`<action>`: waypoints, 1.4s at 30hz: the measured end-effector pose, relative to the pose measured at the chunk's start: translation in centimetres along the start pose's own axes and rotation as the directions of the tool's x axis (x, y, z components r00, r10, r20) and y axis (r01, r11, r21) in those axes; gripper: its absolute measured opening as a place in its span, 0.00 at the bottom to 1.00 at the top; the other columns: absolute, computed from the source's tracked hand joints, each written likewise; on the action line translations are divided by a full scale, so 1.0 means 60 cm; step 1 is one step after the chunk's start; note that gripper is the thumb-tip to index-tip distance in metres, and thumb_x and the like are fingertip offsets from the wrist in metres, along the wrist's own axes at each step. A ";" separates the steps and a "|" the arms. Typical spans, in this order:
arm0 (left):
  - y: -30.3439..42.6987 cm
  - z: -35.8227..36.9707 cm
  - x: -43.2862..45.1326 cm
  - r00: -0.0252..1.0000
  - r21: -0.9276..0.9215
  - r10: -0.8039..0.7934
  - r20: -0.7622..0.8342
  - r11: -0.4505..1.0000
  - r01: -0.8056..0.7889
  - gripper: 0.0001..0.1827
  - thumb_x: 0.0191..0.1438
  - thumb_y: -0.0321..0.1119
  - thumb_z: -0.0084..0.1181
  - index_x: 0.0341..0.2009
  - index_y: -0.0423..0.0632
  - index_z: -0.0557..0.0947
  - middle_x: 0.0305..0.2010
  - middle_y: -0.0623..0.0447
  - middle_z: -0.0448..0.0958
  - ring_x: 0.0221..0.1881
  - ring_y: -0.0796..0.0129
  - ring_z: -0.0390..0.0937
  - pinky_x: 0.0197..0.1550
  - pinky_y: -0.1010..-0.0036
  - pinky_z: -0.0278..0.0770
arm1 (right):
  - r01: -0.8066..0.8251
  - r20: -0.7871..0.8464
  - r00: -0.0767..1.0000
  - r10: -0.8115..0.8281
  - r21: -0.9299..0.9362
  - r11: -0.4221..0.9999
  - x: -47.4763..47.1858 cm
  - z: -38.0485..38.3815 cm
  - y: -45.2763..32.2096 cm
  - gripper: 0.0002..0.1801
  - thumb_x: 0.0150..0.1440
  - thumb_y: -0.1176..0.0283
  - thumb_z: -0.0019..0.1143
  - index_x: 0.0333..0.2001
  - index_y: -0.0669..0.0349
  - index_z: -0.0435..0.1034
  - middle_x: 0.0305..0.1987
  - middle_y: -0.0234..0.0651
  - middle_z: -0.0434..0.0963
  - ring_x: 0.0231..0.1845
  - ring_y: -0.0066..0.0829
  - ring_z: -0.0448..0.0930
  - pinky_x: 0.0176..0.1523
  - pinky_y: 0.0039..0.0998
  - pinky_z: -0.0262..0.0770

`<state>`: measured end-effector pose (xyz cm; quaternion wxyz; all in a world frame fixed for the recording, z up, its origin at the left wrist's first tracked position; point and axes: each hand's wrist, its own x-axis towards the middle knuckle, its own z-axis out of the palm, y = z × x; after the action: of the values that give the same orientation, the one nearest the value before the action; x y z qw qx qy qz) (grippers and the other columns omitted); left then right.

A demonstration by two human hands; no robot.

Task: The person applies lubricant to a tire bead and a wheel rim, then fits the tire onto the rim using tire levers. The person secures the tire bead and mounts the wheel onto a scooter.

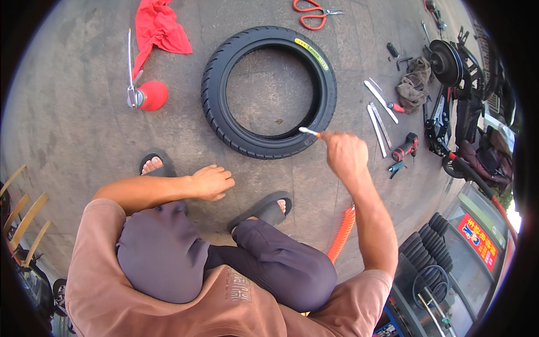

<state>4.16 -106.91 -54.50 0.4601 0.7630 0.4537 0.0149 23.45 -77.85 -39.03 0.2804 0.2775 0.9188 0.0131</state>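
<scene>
A black rubber tyre [217, 118] lies flat on the floor in front of my feet, with a yellow label [311, 54] bearing writing on its sidewall. In my right hand [347, 153] is a small tool [308, 131] with an orange handle and a pale, shiny tip. That tip is over the tyre's inner edge at the near right; whether it touches the rubber I cannot tell. My left forearm rests across my left knee. Nothing shows in my left hand [212, 182], which hangs loosely with bent fingers, short of the tyre.
A red oil can [153, 96] and red cloth [160, 29] are at left. Red-handled scissors [313, 16] lie beyond the tyre. At right are tyre levers [381, 101], a cordless drill [405, 147], a rag [414, 86] and a partly dismantled vehicle [446, 63]. An orange coiled hose [343, 234] runs beside my right arm.
</scene>
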 end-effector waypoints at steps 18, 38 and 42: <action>0.005 -0.015 -0.027 0.990 -0.156 -0.053 -0.134 0.987 0.032 0.23 0.49 0.41 0.66 0.49 0.47 0.77 0.46 0.47 0.75 0.50 0.52 0.75 0.53 0.57 0.73 | 0.182 -0.243 0.928 -0.283 -0.368 0.912 0.290 -0.127 0.035 0.10 0.62 0.63 0.50 0.35 0.49 0.78 0.32 0.35 0.82 0.37 0.39 0.83 0.39 0.39 0.78; -0.015 -0.021 -0.065 0.984 -0.385 -0.114 -0.138 0.922 0.053 0.23 0.51 0.40 0.64 0.51 0.45 0.78 0.47 0.44 0.76 0.52 0.47 0.74 0.55 0.55 0.72 | 0.228 0.553 0.829 -0.080 -0.204 0.952 0.122 -0.106 -0.125 0.10 0.56 0.71 0.53 0.32 0.60 0.82 0.36 0.44 0.85 0.40 0.42 0.87 0.40 0.37 0.84; -0.015 -0.022 -0.058 0.992 -0.427 -0.106 -0.069 0.902 0.067 0.23 0.52 0.40 0.64 0.51 0.45 0.78 0.48 0.43 0.76 0.52 0.46 0.74 0.55 0.55 0.72 | 0.291 0.634 0.755 -0.170 -0.091 0.952 0.098 -0.129 -0.188 0.11 0.59 0.72 0.53 0.39 0.56 0.83 0.43 0.40 0.85 0.46 0.37 0.86 0.44 0.35 0.83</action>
<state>0.94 -108.31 -53.04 0.5939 0.6226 0.4934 0.1272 9.72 -83.36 -37.53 0.5896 0.1233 0.7977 -0.0287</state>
